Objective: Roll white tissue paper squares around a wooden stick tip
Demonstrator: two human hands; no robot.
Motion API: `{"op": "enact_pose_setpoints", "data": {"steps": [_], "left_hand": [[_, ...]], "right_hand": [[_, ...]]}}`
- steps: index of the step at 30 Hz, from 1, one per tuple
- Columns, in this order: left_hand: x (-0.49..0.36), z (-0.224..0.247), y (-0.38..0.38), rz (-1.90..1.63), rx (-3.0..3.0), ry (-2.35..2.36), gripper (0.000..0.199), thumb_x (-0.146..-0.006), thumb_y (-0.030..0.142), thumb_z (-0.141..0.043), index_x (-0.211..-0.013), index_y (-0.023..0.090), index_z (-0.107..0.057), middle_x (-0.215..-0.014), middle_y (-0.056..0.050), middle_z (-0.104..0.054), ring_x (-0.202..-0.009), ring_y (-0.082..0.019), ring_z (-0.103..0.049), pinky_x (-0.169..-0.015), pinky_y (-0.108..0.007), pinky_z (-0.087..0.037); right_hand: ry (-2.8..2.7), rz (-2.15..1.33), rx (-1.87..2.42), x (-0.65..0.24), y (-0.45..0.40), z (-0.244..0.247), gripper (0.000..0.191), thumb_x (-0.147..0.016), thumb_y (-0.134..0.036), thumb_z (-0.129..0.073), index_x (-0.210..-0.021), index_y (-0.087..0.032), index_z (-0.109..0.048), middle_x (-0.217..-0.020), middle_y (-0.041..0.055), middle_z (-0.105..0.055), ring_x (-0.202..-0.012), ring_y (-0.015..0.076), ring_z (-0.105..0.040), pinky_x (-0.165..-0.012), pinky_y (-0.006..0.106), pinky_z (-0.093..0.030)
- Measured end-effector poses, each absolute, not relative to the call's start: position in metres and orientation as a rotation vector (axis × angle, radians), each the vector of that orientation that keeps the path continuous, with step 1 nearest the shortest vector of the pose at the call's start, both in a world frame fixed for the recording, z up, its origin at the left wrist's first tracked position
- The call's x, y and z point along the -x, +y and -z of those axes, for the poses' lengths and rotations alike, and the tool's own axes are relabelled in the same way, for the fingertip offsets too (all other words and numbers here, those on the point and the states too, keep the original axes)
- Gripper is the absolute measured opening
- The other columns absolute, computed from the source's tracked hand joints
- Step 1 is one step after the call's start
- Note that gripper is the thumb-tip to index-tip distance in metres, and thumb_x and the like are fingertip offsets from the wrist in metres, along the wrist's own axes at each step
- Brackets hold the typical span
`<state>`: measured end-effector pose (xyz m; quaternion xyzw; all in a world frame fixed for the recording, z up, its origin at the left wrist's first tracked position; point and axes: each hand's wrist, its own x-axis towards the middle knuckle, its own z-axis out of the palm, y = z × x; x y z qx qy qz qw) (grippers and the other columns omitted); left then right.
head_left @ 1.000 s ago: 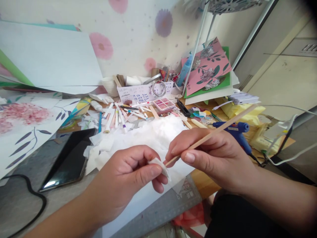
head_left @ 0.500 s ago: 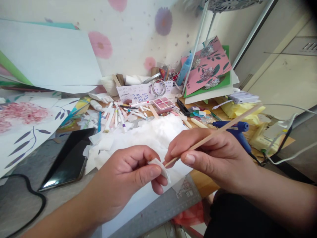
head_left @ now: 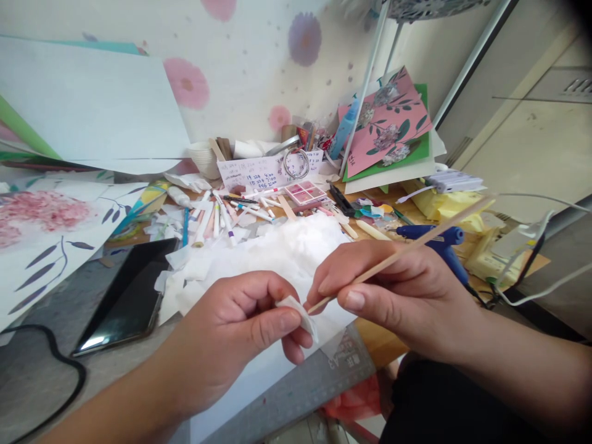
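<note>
Between thumb and fingers, my left hand (head_left: 259, 320) pinches a small folded piece of white paper (head_left: 298, 311), perhaps tissue. My right hand (head_left: 393, 290) is closed on a thin wooden stick (head_left: 393, 256), which slants up to the right past the knuckles. The stick's lower tip meets the white piece, close to my right fingertips. Both hands are held over a white sheet (head_left: 259, 376) on the table. Just behind them lies a heap of white tissue pieces (head_left: 287, 246).
A black phone or tablet (head_left: 132, 296) lies left, beside a painted flower sheet (head_left: 60, 246) and a black cable (head_left: 69, 357). Several markers (head_left: 222, 216) are scattered behind the tissue. At right are a blue glue gun (head_left: 439, 240) and white cords (head_left: 531, 290). A grey cutting mat (head_left: 342, 370) shows in front.
The stick's upper end has shifted very slightly to the right. Both hands keep nearly the same place and grip.
</note>
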<state>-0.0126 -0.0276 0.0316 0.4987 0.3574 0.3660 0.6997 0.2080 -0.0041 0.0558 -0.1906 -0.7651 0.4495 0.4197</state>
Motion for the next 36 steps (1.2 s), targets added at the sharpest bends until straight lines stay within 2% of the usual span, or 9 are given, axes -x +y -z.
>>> {"op": "enact_pose_setpoints", "data": {"steps": [16, 36], "left_hand": [[0.0128, -0.03, -0.0256, -0.807, -1.12, 0.772, 0.016, -0.083, 0.03, -0.077, -0.073, 0.019, -0.074, -0.065, 0.003, -0.076, -0.062, -0.008, -0.069, -0.064, -0.015, -0.054], [0.0131, -0.0297, -0.0253, -0.794, -1.123, 0.786, 0.015, -0.085, 0.028, -0.075, -0.074, 0.019, -0.073, -0.066, 0.003, -0.077, -0.062, -0.009, -0.069, -0.064, -0.016, -0.054]], "right_hand": [[-1.909, -1.138, 0.482, -0.2069, -0.0043, -0.0559, 0.007, -0.091, -0.015, -0.065, -0.092, -0.015, -0.073, -0.079, 0.0045, -0.075, -0.083, 0.0134, -0.072, -0.076, 0.021, -0.057], [-1.928, -1.124, 0.507, -0.2079, -0.006, -0.056, 0.007, -0.092, -0.016, -0.065, -0.092, -0.019, -0.072, -0.079, 0.0029, -0.075, -0.084, 0.0141, -0.072, -0.077, 0.023, -0.058]]}}
